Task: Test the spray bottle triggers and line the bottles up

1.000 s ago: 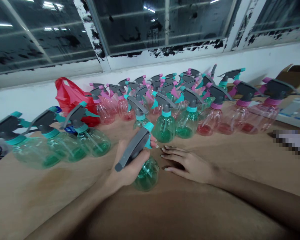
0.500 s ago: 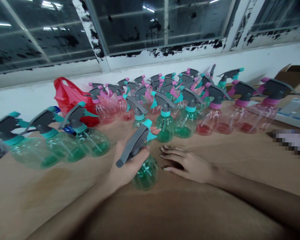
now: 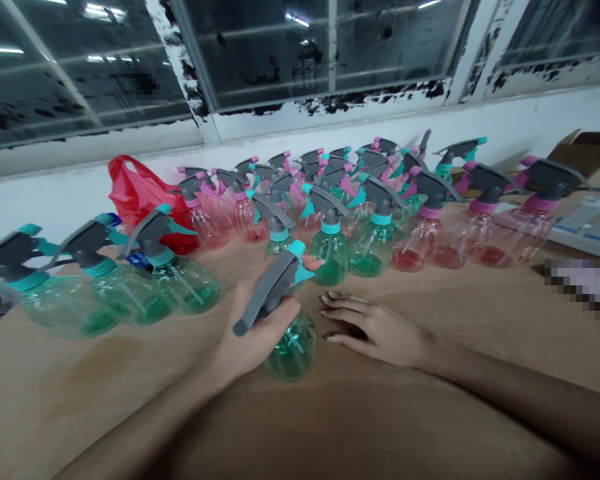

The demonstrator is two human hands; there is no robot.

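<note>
My left hand [image 3: 253, 327] is wrapped round the neck of a green spray bottle [image 3: 291, 353], just under its grey and teal trigger head. This bottle stands on the wooden table, and its nozzle points away from me. To its right, my right hand [image 3: 375, 327] lies on the tabletop with fingers stretched out, apart from the bottle and holding nothing. Just beyond the hands stand a green spray bottle [image 3: 331, 257] and another green one [image 3: 373, 253], each with a teal collar. Part of a further green bottle [image 3: 279, 243] is hidden behind my left hand.
Three green spray bottles [image 3: 185, 290] stand at the left. Pink spray bottles [image 3: 417, 243] and green ones crowd the back, beneath the window. A red plastic bag [image 3: 140, 190] sits behind the left group. At the right are a cardboard box [image 3: 587, 153] and a blurred-out flat object [image 3: 585, 283].
Hardly anything differs. The held bottle's trigger head has shifted very slightly to the right; my right hand has stayed in place.
</note>
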